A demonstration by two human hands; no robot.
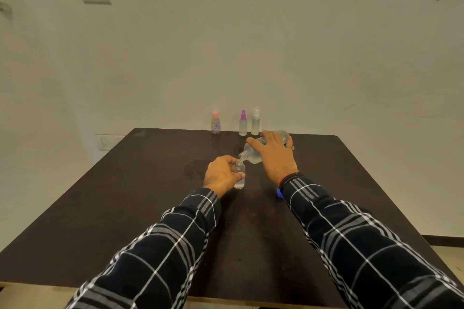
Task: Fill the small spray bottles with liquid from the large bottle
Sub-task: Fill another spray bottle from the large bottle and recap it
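Near the middle of the dark brown table (125, 208), a small clear plastic bottle (239, 169) stands upright with its neck open. A large clear plastic bottle (251, 155) is tipped over it, mouth down and just above that neck. The left hand (221, 175) wraps the small bottle from its left side, fingers and thumb curled round the body, a closed grip that leaves the neck free. The right hand (273, 155) lies over the large bottle with its fingers curled round the middle of the barrel. That grip is closed on the bottle too, though the thumb is hidden.

Both bottles look thin-walled and light, the small one most of all. With only a little liquid in its lower part it would likely tip at a nudge, so steadying it by the body against the table seems right. Smooth plastic may slip, especially if wet. A hard squeeze could dent the large bottle and push out a gush, so a moderate hold at mid-barrel suits it, with the tilt setting the flow. The narrow neck leaves small margin for spills.

At the far edge stand a pink-capped spray bottle (215, 125), a purple-capped spray bottle (243, 125) and a white-capped spray bottle (255, 123), apart from the hands. A blue cap (279, 192) lies by the right wrist, partly hidden.
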